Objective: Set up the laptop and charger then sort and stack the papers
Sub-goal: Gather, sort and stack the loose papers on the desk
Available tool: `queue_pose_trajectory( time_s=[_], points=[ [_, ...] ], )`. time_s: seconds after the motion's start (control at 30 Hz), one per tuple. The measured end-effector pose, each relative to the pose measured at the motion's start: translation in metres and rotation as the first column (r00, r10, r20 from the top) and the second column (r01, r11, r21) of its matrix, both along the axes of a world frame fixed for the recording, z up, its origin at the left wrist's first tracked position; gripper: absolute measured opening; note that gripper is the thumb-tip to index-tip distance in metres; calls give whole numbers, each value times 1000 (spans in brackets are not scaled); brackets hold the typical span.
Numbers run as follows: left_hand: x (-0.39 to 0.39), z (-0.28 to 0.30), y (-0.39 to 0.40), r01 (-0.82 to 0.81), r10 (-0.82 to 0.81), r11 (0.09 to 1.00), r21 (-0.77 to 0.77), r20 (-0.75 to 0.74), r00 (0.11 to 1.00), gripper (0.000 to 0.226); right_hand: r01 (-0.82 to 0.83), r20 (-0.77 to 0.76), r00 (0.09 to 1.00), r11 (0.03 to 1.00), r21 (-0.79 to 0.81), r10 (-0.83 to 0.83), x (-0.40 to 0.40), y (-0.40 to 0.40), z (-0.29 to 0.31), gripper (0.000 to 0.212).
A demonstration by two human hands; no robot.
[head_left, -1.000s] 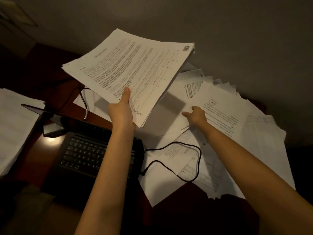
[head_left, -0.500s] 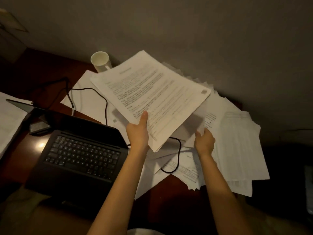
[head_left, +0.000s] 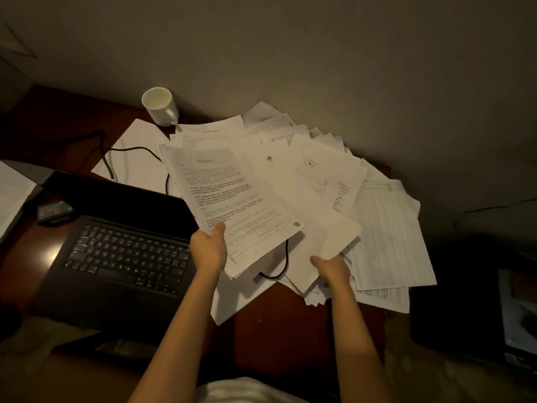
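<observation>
My left hand point(head_left: 208, 250) grips a thin stack of printed papers point(head_left: 229, 196) by its near edge, thumb on top, above the desk. My right hand point(head_left: 331, 269) holds the near corner of a blank-looking sheet point(head_left: 322, 237) lifted from the loose pile of papers point(head_left: 386, 228) fanned over the right half of the desk. An open black laptop point(head_left: 122, 251) sits at the left, its screen dark. A black charger cable point(head_left: 279, 271) loops out from under the held stack, and another stretch of the cable point(head_left: 128, 149) lies over sheets behind the laptop.
A white mug point(head_left: 159, 107) stands at the back by the wall. The dark wooden desk point(head_left: 279, 321) shows bare near its front edge. More white paper point(head_left: 11, 193) lies at the far left, with a small dark object point(head_left: 53, 210) beside the laptop. A dark item point(head_left: 476, 301) sits at right.
My left hand has lowered the printed stack towards me and the desk. My right hand has taken hold of a sheet from the pile and lifted its near edge.
</observation>
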State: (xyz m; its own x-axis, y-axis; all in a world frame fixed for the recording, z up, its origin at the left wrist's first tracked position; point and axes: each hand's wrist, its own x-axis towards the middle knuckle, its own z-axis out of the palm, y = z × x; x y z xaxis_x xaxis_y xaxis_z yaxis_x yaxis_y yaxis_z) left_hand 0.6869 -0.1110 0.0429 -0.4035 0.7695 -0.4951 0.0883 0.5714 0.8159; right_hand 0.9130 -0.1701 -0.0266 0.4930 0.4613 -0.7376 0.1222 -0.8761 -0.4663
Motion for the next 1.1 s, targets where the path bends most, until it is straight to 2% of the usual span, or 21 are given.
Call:
queue_pose_trajectory(
  time_s=[0.07,0.13,0.27,0.33,0.4,0.5,0.6,0.67,0.73,0.8,0.83,0.9,1.0,1.1],
  points=[
    [-2,-5,-7,-9,9,1000,-8,-12,1000,33,153,18,987,978,143,-157,-3,-2,-7,40],
    [-1,-7,-13,-10,10,1000,-16,-8,1000,32,269,-7,962,941,204,-273,-5,-1,-11,41],
    [3,-11,-21,13,-13,1000,-12,15,1000,32,282,157,932,924,257,-328,-2,-8,-13,24],
    [4,-14,-24,26,-26,1000,-6,5,1000,31,319,260,877,894,315,-405,6,-15,-7,26],
    [4,-17,-28,29,-29,1000,-4,-5,1000,31,350,278,822,825,444,-498,14,-19,8,27],
    [5,-23,-35,25,-25,1000,7,4,1000,32,347,162,818,698,626,-552,17,-12,48,23],
    [4,-31,-44,19,-20,1000,14,38,999,32,445,-66,832,593,671,-551,2,-3,76,10],
    [4,-36,-51,8,-9,1000,16,78,997,33,609,-269,769,536,584,-581,-12,-2,80,11],
    [4,-41,-59,1,-2,1000,9,109,994,34,764,-478,645,483,428,-596,-25,-4,81,17],
    [4,-48,-69,16,-13,1000,-25,87,996,33,847,-635,522,434,307,-570,-34,-9,81,19],
    [3,-54,-73,26,-23,999,-40,81,996,32,852,-666,508,431,297,-546,-37,-11,80,20],
    [1,-60,-81,55,-48,996,-68,100,994,30,822,-686,546,466,327,-481,-43,-14,79,28],
    [4,-61,-86,101,-93,991,-92,84,992,31,704,-609,671,620,345,-423,-54,-25,70,27],
    [7,-60,-88,92,-78,991,-95,142,987,32,571,-507,779,750,333,-368,-72,-49,49,26]
  ],
)
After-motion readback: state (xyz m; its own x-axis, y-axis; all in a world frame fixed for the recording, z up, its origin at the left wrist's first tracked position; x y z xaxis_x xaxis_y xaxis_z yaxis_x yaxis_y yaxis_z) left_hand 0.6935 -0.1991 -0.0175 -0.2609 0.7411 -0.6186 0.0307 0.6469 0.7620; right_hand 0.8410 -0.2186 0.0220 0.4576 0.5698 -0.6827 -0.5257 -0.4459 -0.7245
